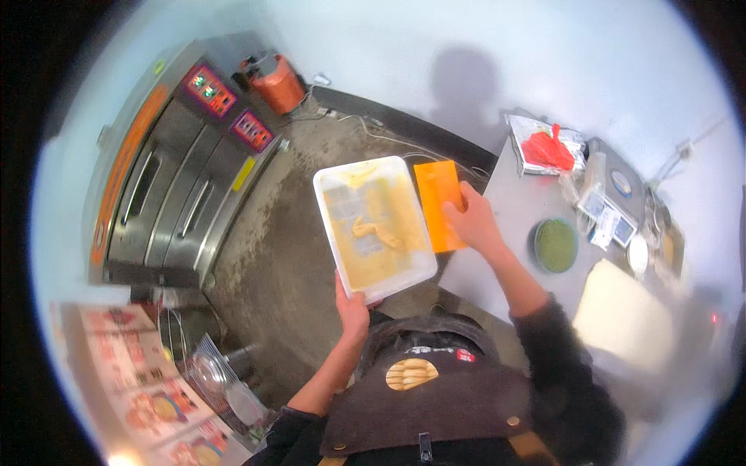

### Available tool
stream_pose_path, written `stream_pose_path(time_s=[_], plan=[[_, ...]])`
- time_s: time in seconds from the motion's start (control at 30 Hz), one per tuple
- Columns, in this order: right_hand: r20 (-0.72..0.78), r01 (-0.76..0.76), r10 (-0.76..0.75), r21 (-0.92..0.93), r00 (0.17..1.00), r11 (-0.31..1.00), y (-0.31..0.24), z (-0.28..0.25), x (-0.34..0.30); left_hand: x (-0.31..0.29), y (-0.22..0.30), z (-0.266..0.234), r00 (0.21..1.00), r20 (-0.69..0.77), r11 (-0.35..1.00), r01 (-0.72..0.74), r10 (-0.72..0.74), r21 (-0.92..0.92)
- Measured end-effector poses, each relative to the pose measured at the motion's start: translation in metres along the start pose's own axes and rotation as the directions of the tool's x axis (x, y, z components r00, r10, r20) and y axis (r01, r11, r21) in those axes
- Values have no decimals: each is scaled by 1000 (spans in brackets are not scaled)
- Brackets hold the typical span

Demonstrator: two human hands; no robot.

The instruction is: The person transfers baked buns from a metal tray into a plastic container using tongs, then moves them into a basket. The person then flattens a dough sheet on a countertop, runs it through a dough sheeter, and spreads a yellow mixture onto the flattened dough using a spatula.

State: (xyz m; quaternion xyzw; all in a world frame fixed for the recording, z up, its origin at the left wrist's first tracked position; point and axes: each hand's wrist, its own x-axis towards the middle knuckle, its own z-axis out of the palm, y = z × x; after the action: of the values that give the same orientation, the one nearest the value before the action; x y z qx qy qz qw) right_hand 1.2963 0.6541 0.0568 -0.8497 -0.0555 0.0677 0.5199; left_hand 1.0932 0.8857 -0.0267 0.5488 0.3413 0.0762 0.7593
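Observation:
A white rectangular plastic tray [317, 186] is held up in front of me, tilted, with a smeared yellowish batter or cream [388, 200] over its bottom and a thicker lump near its middle. My left hand [352, 309] grips the tray's near edge, its thumb over the rim and its other fingers hidden beneath. Just to the right of the tray, my right hand [475, 220] grasps an orange flat scraper [437, 203]. The scraper's long edge is close beside the tray's right rim; whether they touch, I cannot tell.
A grey table [497, 202] at the right bears a bowl of green powder [556, 245], a pale slab [622, 314], a red plastic bag [549, 147] and a scale [620, 182]. A steel deck oven [167, 190] stands left; an orange bin [278, 84] is behind it. Cables run along the wall.

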Motion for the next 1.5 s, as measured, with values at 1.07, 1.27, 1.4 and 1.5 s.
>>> stream_pose_path(time_s=[1.07, 1.27, 1.4, 1.5], plan=[[353, 503, -369, -453, 859, 736, 40, -72, -451, -573, -208, 23, 920, -381, 957, -189, 95, -220], [394, 529, -366, -487, 843, 695, 53, -97, -485, -598, -220, 44, 922, -376, 943, -200, 89, -266], [425, 576, -421, -358, 801, 735, 55, -121, -525, -610, -216, 60, 908, -397, 949, -231, 131, -216], [460, 609, -456, -267, 762, 747, 59, -162, -537, -619, -216, 87, 915, -388, 936, -228, 113, -267]])
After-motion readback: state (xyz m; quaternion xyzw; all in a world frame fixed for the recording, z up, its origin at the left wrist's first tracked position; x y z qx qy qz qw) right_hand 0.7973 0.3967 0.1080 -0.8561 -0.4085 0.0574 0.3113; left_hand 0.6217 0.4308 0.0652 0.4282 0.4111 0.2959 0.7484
